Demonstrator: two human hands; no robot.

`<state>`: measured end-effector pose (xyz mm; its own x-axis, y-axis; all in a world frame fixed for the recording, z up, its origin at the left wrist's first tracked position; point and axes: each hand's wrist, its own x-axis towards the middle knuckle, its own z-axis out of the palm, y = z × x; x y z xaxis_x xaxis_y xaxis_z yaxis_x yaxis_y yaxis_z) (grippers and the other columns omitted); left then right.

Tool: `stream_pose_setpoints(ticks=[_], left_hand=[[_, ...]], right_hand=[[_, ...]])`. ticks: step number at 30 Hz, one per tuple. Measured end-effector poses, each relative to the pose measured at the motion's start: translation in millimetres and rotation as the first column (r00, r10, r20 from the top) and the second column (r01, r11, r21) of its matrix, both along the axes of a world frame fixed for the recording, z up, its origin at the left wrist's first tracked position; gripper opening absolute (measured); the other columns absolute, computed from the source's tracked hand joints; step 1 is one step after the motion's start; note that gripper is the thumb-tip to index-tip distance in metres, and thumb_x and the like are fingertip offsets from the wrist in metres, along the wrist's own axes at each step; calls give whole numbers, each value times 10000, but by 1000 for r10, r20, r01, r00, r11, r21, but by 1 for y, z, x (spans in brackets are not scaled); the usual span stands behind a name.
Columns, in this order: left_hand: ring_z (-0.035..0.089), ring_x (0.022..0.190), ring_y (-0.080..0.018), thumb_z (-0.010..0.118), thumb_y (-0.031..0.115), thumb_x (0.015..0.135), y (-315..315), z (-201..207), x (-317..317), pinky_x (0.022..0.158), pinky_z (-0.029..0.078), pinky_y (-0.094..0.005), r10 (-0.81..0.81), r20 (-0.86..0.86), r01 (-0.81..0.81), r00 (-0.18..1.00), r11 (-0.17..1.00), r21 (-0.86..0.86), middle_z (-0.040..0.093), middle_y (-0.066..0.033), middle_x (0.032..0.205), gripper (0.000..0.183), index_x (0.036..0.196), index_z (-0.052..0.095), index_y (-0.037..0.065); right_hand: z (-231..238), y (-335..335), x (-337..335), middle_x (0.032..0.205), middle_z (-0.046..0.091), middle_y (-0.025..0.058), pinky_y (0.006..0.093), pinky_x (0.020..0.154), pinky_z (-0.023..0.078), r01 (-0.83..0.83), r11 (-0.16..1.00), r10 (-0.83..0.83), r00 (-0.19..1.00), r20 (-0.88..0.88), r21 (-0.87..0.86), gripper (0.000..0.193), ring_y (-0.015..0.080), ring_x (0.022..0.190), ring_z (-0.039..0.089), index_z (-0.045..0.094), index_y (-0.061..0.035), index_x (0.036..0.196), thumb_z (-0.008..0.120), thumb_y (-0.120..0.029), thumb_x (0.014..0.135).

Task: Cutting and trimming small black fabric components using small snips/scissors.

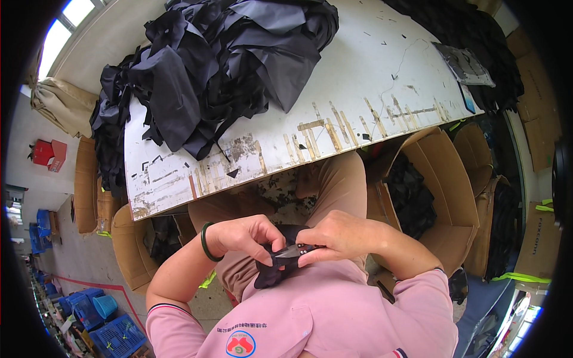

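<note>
Close to my body, my left hand (253,238) pinches a small black fabric piece (273,275), thumb and fingers closed on it. My right hand (340,240) is wrapped round a pair of small dark-handled snips (302,246). Their metal blade points left and lies against the cloth. Part of the handle is hidden by my fingers. Beyond my knees stands a white worktable (358,71), bearing a big heap of black fabric pieces (239,65) on its left half.
Open cardboard boxes with black fabric stand right (441,179) and left (134,250) of my legs. A flat grey item (462,62) and another dark fabric pile (453,30) lie at the table's far right. Blue plastic baskets (117,335) sit on the floor at lower left.
</note>
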<state>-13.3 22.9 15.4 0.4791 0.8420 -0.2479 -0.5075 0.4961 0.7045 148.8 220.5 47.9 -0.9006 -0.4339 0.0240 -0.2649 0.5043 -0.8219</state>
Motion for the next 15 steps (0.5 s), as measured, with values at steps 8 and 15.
stream_pose_setpoints(ticks=[8,15], left_hand=[[617,879,-115,655,-49,787,2,-3,4,814,476,-244,-38,-4,38,999,999,16,686,-80,928,123,909,663,-56],[611,901,-128,643,-64,814,-8,-13,14,818,474,-253,463,-8,-463,886,886,-7,663,-87,980,109,921,660,-53]], right_hand=[[1,-1,-4,558,513,127,409,470,394,-47,999,48,999,26,-8,321,342,522,534,567,-77,828,637,-386,880],[2,4,2,596,564,116,383,499,434,166,985,-157,977,145,-50,318,323,534,566,565,-63,825,672,-361,859]])
